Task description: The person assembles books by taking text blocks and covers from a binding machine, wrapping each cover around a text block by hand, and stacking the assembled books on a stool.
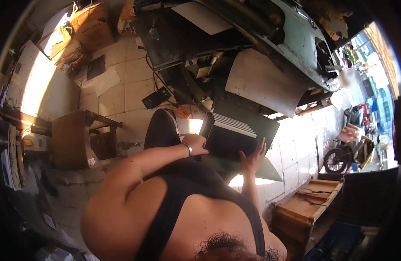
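Observation:
In front of my body is a stack of dark, book-like flat pieces (pixel 228 141) with several stepped white edges along the far side. Curled fingers of my left hand (pixel 195 143), with a metal bracelet at the wrist, grip the stack's left end. My right hand (pixel 254 157) lies along its right end, fingers stretched out and thumb apart. A dark green sheet (pixel 268 127) extends from under the stack on the right. Whether the pieces are bound books I cannot tell.
A dark worktable (pixel 178 43) and a large pale-green machine (pixel 296 39) stand ahead. A brown sheet (pixel 263 78) leans near the machine. To the left is a wooden stool (pixel 72 139); at right, a wooden crate (pixel 309 200). A motorbike (pixel 339 156) stands outside.

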